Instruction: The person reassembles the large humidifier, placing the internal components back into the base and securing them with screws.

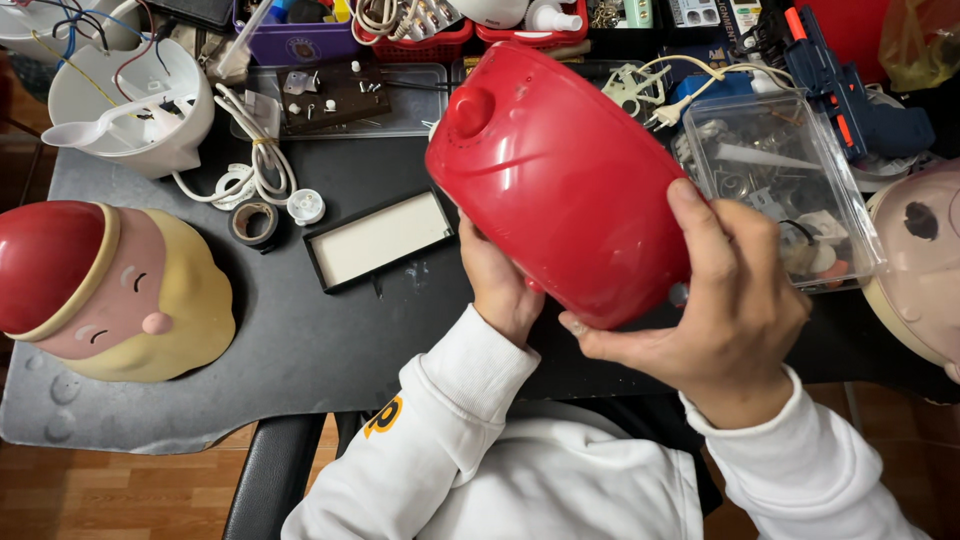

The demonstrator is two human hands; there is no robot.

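I hold a glossy red plastic dome-shaped shell (560, 180) with a round knob on its top, lifted and tilted above the dark table (320, 340). My left hand (497, 285) grips it from below at its lower left edge. My right hand (725, 305) wraps the lower right rim, thumb lying up along the red surface. Both sleeves are white.
A gnome-shaped casing (110, 290) with a red cap lies at left. A shallow black tray with a white insert (380, 238), a tape roll (253, 222), a white bowl-shaped housing with wires (135, 100), a clear box of small parts (775, 180) and a beige shell (920, 270) surround me.
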